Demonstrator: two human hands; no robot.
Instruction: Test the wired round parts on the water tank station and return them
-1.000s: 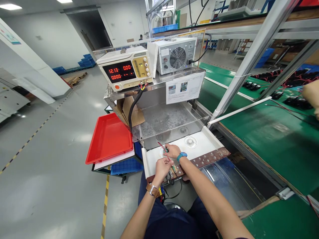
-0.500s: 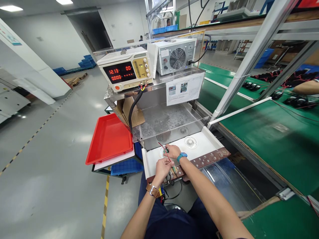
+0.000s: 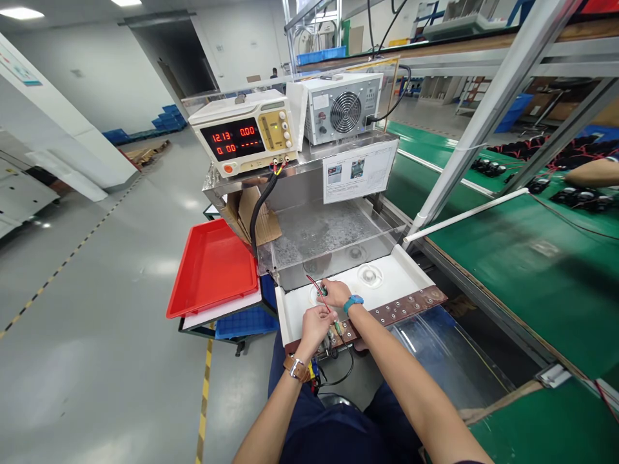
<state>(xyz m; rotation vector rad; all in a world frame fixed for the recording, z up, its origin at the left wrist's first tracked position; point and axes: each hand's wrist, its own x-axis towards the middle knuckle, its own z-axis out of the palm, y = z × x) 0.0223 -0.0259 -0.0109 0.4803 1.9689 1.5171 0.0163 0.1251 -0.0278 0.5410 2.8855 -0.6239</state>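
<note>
My left hand (image 3: 316, 327) is closed in a pinch on a thin red wire (image 3: 314, 283), near the brown strip along the front of a white tray (image 3: 396, 283). Just beyond it, my right hand (image 3: 336, 294) has its fingers closed on a small dark green part (image 3: 323, 292), mostly hidden by them. That part is over the left round white holder in the tray. A second round holder (image 3: 370, 276) shows to the right. Below my left fingers, a green clip (image 3: 338, 328) with a black lead lies at the riveted brown strip (image 3: 411, 301).
A power supply (image 3: 244, 132) with red digits stands on a metal shelf behind, beside a grey fan unit (image 3: 345, 106). A red tray (image 3: 213, 267) is at left. Along the right runs a green conveyor (image 3: 546, 258), where another person's arm (image 3: 594, 173) reaches over black parts.
My hands stay almost in place. The red digits on the power supply read slightly differently, and the other person's arm at the right has shifted a little to the left.
</note>
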